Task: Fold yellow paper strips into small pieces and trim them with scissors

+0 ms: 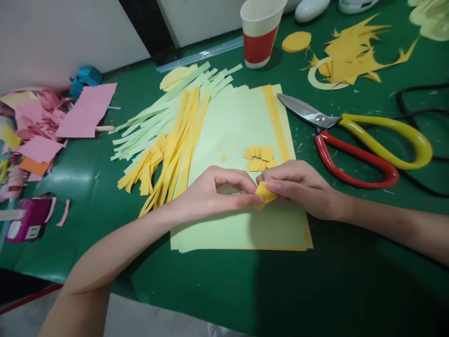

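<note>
A small folded piece of yellow paper (pixel 264 194) is pinched between both hands, above a stack of pale green sheets (pixel 224 229). My left hand (pixel 224 191) closes thumb and fingertips on its left edge. My right hand (pixel 301 187) grips it from the other side, thumb on top. Just beyond the fingers, several small folded yellow paper shapes (pixel 258 154) lie on the sheets. Long yellow paper strips (pixel 178 145) rest along the stack's left side, with one more yellow strip (pixel 275 121) near its right edge.
Large scissors (pixel 324 121) with red and yellow handles lie blades open at the right. Behind them are yellow paper scraps (pixel 354 56) and a paper cup (pixel 261 37). Green paper strips (pixel 150 121), pink paper (pixel 87 112) and a purple box (pixel 30 220) occupy the left of the green table.
</note>
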`<state>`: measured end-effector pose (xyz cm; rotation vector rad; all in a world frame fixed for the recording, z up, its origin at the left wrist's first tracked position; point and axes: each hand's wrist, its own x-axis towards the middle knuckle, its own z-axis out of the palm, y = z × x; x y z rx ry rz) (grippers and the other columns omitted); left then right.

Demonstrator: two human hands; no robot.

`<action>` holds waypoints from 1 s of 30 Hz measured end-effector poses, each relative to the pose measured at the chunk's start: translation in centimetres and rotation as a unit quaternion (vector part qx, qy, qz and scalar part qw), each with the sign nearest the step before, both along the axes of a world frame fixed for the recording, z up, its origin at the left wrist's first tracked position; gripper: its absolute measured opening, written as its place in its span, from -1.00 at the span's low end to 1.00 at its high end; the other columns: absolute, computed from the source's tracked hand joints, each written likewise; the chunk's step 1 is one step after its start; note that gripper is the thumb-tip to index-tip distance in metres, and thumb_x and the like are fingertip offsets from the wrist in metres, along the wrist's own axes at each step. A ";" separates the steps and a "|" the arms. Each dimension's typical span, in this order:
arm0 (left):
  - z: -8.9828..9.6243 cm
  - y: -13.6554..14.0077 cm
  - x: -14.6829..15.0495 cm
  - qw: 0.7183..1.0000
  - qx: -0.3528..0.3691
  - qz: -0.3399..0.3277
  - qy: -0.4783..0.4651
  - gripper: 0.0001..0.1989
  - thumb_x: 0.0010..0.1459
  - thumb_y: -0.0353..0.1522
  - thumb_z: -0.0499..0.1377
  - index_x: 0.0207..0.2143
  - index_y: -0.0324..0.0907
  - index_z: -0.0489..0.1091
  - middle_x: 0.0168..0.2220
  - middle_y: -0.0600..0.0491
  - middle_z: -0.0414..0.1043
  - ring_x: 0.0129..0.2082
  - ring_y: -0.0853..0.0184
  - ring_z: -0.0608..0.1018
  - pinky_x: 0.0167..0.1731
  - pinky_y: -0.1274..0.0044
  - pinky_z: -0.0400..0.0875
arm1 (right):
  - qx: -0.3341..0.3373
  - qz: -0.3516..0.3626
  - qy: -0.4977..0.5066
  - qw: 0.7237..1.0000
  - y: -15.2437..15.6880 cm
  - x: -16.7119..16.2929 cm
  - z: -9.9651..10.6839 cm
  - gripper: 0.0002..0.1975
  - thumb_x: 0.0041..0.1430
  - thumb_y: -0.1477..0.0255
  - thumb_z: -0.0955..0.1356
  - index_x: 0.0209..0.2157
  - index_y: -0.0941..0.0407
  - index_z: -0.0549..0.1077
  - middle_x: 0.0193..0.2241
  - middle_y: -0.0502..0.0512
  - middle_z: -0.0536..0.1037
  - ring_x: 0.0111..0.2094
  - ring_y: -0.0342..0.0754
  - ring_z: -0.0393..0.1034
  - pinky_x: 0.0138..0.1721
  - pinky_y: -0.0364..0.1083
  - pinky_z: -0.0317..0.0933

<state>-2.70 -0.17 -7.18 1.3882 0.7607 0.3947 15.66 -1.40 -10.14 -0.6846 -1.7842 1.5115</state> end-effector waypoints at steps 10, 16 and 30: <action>-0.4 -0.3 0.1 0.998 0.043 -0.022 0.029 -0.88 -0.05 -0.51 0.24 -0.59 -0.25 0.36 -0.52 0.11 0.38 -0.47 0.47 0.40 -0.38 0.59 0.30 | 0.002 0.012 -0.009 1.000 -0.2 0.0 -0.1 -0.54 0.24 0.13 0.17 -0.63 0.11 0.08 -0.66 -0.11 0.05 -0.63 -0.25 -0.08 -0.66 -0.18 -0.17; -0.4 -0.2 0.0 0.997 0.057 -0.031 0.028 -0.85 -0.01 -0.47 0.22 -0.59 -0.25 0.32 -0.53 0.12 0.37 -0.47 0.46 0.38 -0.38 0.59 0.28 | 0.011 -0.008 -0.021 1.000 -0.3 -0.1 0.0 -0.54 0.23 0.11 0.17 -0.62 0.11 0.11 -0.66 -0.11 0.07 -0.63 -0.25 -0.05 -0.64 -0.18 -0.14; -1.2 -0.5 -0.1 0.993 0.118 0.022 -0.005 -0.81 0.09 -0.41 0.16 -0.56 -0.22 0.27 -0.52 0.14 0.28 -0.48 0.48 0.34 -0.39 0.60 0.23 | -0.022 -0.035 -0.006 0.999 -0.4 -0.2 0.3 -0.61 0.18 0.14 0.24 -0.55 0.15 0.24 -0.66 -0.12 0.16 -0.64 -0.27 0.00 -0.67 -0.20 -0.14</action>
